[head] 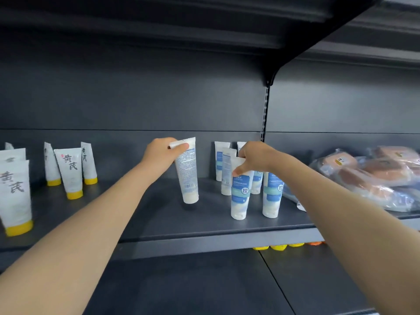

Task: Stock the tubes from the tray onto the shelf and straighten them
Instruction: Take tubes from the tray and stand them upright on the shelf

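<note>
My left hand [162, 153] pinches the crimped top of a white and blue tube [187, 176] that stands cap-down on the dark shelf [159, 214], its printed back facing me. My right hand [254, 159] pinches the top of another white and blue tube [239, 196] standing cap-down at the front of a cluster. Beside it stands a matching tube [271, 196], and several more stand behind [221, 160]. The tray is not in view.
Several white tubes with yellow caps [69, 173] stand on the left of the same shelf. Bagged packets [368, 176] lie piled on the right section. A shelf upright [265, 110] divides the bays. Yellow caps [278, 247] peek out below the shelf lip.
</note>
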A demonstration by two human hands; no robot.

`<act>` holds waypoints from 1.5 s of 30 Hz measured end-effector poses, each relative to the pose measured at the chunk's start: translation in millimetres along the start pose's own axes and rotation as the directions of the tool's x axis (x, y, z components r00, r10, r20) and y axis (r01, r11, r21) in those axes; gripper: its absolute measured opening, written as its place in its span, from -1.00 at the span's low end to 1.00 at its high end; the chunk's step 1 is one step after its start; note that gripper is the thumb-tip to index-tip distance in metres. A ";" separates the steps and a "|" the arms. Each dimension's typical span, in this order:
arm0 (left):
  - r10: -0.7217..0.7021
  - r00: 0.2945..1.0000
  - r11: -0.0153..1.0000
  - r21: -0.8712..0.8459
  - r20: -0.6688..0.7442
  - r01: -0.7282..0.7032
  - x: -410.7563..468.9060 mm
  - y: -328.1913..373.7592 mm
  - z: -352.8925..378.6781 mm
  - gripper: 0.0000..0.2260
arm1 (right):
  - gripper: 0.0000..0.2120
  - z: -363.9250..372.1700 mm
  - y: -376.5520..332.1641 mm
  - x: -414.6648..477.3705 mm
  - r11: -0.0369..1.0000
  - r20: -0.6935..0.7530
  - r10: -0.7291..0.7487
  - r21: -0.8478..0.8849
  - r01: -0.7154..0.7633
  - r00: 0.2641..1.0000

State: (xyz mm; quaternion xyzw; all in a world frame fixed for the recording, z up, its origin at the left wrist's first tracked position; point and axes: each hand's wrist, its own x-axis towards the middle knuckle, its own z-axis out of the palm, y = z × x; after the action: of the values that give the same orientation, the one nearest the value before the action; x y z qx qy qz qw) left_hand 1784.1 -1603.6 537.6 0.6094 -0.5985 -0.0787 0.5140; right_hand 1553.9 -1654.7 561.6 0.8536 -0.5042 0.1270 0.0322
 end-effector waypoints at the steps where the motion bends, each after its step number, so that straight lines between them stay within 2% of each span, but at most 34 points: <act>1: 0.002 1.000 1.000 0.009 -0.007 -0.002 -0.1 1.6 1.1 -0.71 | -0.46 0.0 1.7 1.4 1.000 -0.005 -0.013 -0.026 0.013 1.000; 12: -0.033 0.999 0.998 0.049 -0.028 0.034 -10.9 4.1 11.9 -0.71 | -0.61 6.3 6.4 4.5 0.986 -0.067 -0.098 -0.144 0.087 0.993; 14: -0.038 0.998 0.998 0.041 -0.045 0.040 -12.0 2.1 10.9 -0.70 | -0.59 7.8 7.5 3.6 0.985 -0.071 -0.107 -0.142 0.096 0.992; 17: -0.043 0.996 0.998 0.053 -0.073 0.046 -13.8 1.3 9.5 -0.70 | -0.44 12.0 9.1 3.4 0.985 -0.091 -0.105 -0.147 0.091 0.990; 20: -0.036 0.996 0.993 0.108 -0.083 0.045 -15.7 2.3 8.1 -0.68 | -0.47 15.4 8.7 4.2 0.975 -0.129 -0.127 -0.201 0.100 0.984; 22: -0.028 0.996 0.991 0.125 -0.082 0.038 -14.8 2.2 6.3 -0.66 | -0.50 15.8 5.6 3.3 0.981 -0.209 -0.119 -0.173 0.083 0.971; 27: -0.022 0.999 0.990 0.139 -0.036 0.027 -8.1 -2.1 0.1 -0.63 | -0.61 15.9 -19.3 -10.0 0.978 -0.464 -0.165 -0.189 0.085 0.870; 29: -0.019 0.999 0.992 0.128 -0.035 0.024 -1.4 -5.4 -2.4 -0.62 | -0.63 23.1 -33.7 -14.2 0.978 -0.541 -0.201 -0.157 0.136 0.817; 32: -0.004 0.999 0.995 0.098 -0.036 0.008 9.2 -13.8 -6.0 -0.59 | -0.70 46.6 -59.1 -21.1 0.964 -0.615 -0.261 -0.128 0.233 0.744; 34: 0.004 0.999 0.997 0.075 -0.043 0.000 16.4 -19.4 -7.4 -0.60 | -0.79 68.2 -72.9 -25.6 0.964 -0.634 -0.255 -0.104 0.246 0.730; 37: 0.008 0.998 0.998 0.066 -0.054 -0.005 27.1 -27.2 -5.5 -0.64 | -0.75 106.4 -87.6 -30.7 0.978 -0.371 -0.205 -0.034 0.208 0.906; 38: 0.013 0.999 0.998 0.067 -0.048 -0.010 31.3 -30.1 -4.5 -0.64 | -0.73 120.4 -88.7 -29.4 0.983 -0.293 -0.182 -0.025 0.183 0.939; 40: 0.024 0.999 0.998 0.060 -0.034 -0.022 40.5 -37.2 -1.6 -0.65 | -0.72 138.6 -91.5 -24.5 0.990 -0.180 -0.122 0.043 0.132 0.976; 43: 0.043 0.999 0.998 0.051 -0.013 -0.043 57.2 -49.8 5.8 -0.67 | -0.72 151.9 -94.0 -11.6 0.989 -0.111 -0.029 0.144 0.045 0.993; 45: 0.061 0.998 0.998 0.028 -0.015 -0.061 69.2 -56.7 12.2 -0.66 | -0.70 158.0 -93.2 -4.9 0.988 -0.069 0.010 0.153 0.000 0.998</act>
State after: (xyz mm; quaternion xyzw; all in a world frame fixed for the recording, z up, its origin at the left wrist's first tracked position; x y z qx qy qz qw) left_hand 1831.0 -1680.1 527.1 0.5986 -0.6136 -0.0498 0.5125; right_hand 1661.8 -1633.8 414.6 0.8473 -0.4938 0.1950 -0.0161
